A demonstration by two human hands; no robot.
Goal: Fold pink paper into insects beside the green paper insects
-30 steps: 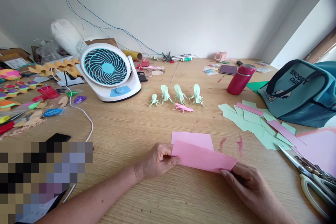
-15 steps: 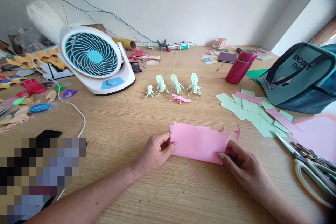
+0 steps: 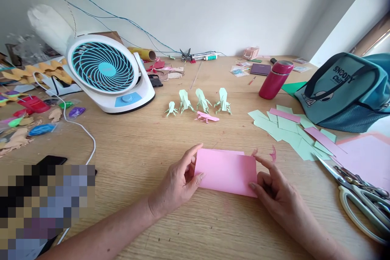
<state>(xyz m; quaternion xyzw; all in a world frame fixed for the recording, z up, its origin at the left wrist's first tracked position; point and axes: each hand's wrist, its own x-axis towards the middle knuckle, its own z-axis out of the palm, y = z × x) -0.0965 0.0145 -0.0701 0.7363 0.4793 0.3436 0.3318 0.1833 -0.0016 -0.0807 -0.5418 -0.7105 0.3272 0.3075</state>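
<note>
A pink sheet of paper (image 3: 227, 170), folded over on itself, lies on the wooden table (image 3: 146, 142) in front of me. My left hand (image 3: 179, 180) pinches its left edge between thumb and forefinger. At the right edge my right hand (image 3: 274, 189) does the same, thumb at the lower corner and forefinger at the upper one. Beyond the sheet stand several pale green folded paper figures (image 3: 198, 102) and one pink paper figure (image 3: 207, 117).
A white and blue desk fan (image 3: 106, 74) stands at the left with its white cable (image 3: 82, 130). Green and pink paper scraps (image 3: 292, 132), large scissors (image 3: 362, 199), a red bottle (image 3: 275, 80) and a teal bag (image 3: 344, 89) lie to the right. A black phone (image 3: 51, 159) is near left.
The lifted near flap of the pink sheet has come down flat onto the far half. Both hands have moved inward along its side edges, and the view shifted slightly.
</note>
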